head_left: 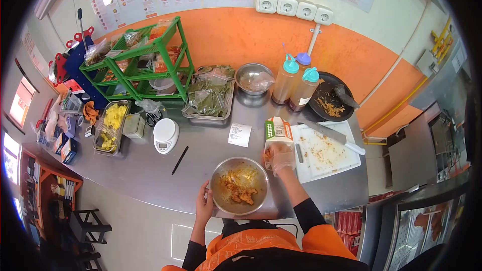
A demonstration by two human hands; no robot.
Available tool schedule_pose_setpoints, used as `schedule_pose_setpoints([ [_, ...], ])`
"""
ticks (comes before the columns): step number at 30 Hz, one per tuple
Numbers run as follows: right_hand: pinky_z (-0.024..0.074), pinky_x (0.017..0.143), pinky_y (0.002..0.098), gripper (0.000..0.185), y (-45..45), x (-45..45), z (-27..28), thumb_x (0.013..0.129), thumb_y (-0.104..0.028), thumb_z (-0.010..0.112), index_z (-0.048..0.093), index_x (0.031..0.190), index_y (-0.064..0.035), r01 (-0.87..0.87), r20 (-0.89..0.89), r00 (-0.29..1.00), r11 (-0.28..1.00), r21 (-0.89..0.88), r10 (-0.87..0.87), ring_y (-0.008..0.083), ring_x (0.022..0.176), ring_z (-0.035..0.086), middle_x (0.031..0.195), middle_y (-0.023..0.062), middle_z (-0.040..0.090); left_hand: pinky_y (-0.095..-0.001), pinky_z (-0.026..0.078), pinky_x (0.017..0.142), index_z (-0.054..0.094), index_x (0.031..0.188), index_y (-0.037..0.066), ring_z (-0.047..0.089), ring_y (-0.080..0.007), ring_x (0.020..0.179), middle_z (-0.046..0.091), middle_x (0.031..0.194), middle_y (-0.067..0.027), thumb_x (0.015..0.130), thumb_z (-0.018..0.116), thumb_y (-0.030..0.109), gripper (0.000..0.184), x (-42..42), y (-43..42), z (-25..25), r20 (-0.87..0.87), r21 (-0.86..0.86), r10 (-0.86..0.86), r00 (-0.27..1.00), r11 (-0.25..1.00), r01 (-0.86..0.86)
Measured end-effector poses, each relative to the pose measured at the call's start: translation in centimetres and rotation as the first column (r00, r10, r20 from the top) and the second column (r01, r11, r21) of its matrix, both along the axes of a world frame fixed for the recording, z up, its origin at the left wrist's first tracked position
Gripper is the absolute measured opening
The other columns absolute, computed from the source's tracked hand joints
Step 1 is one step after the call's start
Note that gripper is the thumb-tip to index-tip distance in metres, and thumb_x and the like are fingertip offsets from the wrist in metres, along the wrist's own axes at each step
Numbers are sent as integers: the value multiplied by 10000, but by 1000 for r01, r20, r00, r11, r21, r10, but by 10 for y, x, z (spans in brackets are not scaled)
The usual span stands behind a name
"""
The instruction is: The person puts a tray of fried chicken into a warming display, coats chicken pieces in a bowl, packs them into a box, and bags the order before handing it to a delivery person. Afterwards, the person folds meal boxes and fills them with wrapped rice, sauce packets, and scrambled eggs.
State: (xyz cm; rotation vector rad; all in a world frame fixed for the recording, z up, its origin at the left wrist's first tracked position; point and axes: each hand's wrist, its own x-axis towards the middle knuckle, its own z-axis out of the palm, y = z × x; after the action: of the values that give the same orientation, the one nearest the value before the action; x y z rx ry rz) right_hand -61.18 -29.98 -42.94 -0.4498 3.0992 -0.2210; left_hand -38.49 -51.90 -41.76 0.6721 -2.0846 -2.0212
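Observation:
My left hand grips the left rim of a steel mixing bowl. Sauce-coated fried chicken lies inside the bowl, with orange-brown sauce smeared on its wall. My right hand, in a clear plastic glove, reaches into the open mouth of a paper takeaway box. Orange-brown fried chicken shows at its fingertips; the box and glove partly hide the fingers. Right of the box is a white cutting board scattered with crumbs, where a cleaver lies along the top. A smaller knife rests at its left edge.
A receipt, black stick and white kitchen scale lie on the steel table. Behind stand a green rack, a tray of leaf-wrapped packets, a second bowl, sauce bottles and a black pan.

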Motion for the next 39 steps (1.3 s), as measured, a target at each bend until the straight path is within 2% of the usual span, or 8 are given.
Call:
schedule_pose_setpoints([
  [3,449,858,394,321,5,6,-15,848,-328,521,535,1150,-220,-30,-132,991,999,25,33,264,993,572,1110,108,577,-211,527,502,384,1315,58,563,-110,824,530,1027,-75,949,432,210,399,-1,-2,2,9,-3,-19,1000,1000,19],
  [9,397,948,355,451,17,-5,58,847,-374,528,477,1258,-195,88,560,827,975,-206,44,287,1151,472,1257,144,506,-225,540,491,398,1300,55,581,-107,729,502,915,-44,945,427,159,370,-2,-3,-1,-13,-1,-8,1000,1000,8],
  [14,436,895,290,492,42,-3,99,827,-295,614,495,1256,-86,-313,232,910,936,-159,344,245,1094,531,1208,140,549,-227,544,481,397,1298,56,596,-108,677,495,872,-32,945,424,134,363,-1,-5,1,-13,-24,-13,1000,1000,13],
  [20,442,886,295,495,13,37,159,840,-323,604,495,1254,-74,-175,340,767,687,-705,544,220,1032,563,1181,111,571,-232,548,483,384,1303,61,597,-108,670,490,876,-33,944,427,130,368,-2,-4,4,-14,24,-10,1000,1000,10],
  [24,461,864,317,512,-54,66,136,842,-361,591,471,1283,-131,-295,674,501,839,-457,543,268,983,582,1143,128,571,-236,548,466,373,1262,43,598,-112,666,477,885,-38,944,421,120,331,-2,-4,-3,-26,30,0,1000,1000,1],
  [27,454,881,396,536,-80,98,53,878,-428,479,336,1354,-228,-687,555,645,717,118,526,318,1112,510,1309,166,406,-229,551,474,364,1216,48,556,-83,703,434,919,-25,943,431,149,298,-2,-4,-9,-29,64,-23,999,998,24],
  [32,430,898,412,408,-83,145,48,903,-379,409,451,1232,-141,-515,516,750,855,63,414,313,1142,487,1304,164,418,-226,543,462,354,1168,39,532,-71,670,417,914,-27,942,427,139,258,-4,3,13,-31,124,-13,999,992,17],
  [39,387,934,340,459,-75,134,37,885,-343,471,433,1248,-64,-171,768,268,813,-557,582,289,1117,491,1194,152,536,-211,453,429,408,1122,5,526,-70,583,477,851,-43,939,422,96,205,0,0,11,-69,-126,-86,994,989,77],
])
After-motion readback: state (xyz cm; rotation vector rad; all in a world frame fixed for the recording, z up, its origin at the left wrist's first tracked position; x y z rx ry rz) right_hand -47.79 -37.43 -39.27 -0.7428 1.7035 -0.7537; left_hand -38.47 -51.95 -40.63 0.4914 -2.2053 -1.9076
